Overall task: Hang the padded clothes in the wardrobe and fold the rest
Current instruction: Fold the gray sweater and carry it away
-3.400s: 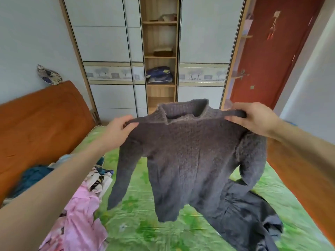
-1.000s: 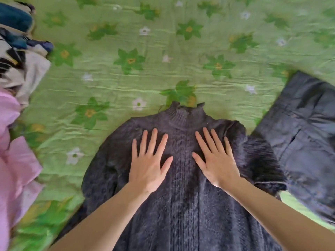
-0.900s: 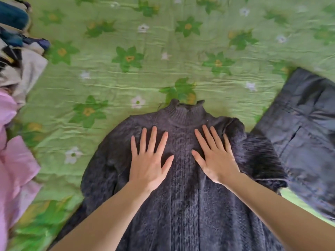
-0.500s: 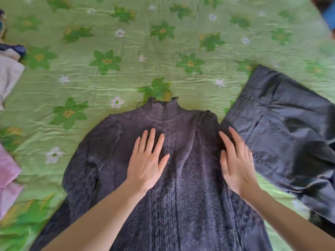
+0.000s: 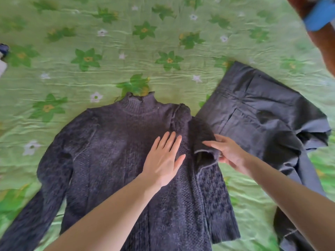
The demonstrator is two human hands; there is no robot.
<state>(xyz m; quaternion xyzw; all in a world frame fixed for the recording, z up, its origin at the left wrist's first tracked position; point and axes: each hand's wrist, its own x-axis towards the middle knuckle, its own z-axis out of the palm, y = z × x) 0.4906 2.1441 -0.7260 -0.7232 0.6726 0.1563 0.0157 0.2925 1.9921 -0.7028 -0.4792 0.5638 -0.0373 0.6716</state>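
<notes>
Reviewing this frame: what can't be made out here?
- Sweater hem, head view: cut off by the bottom edge and covered by the left forearm.
- Right hand fingers: partly behind the sleeve cuff, grip unclear.
- Dark trousers legs: run off the lower right.
- Blue object, top right: blurred, unidentifiable.

The sweater (image 5: 116, 160) is a thick, dark grey knit, matt and fuzzy, with a ribbed collar and a bumpy raised pattern down its front. The trousers (image 5: 262, 124) beside it are smooth woven cloth, dark, with a faint sheen along the creases. Under both, the bedspread (image 5: 126, 42) is thin, wrinkled green fabric, slightly glossy, printed with flowers.
</notes>
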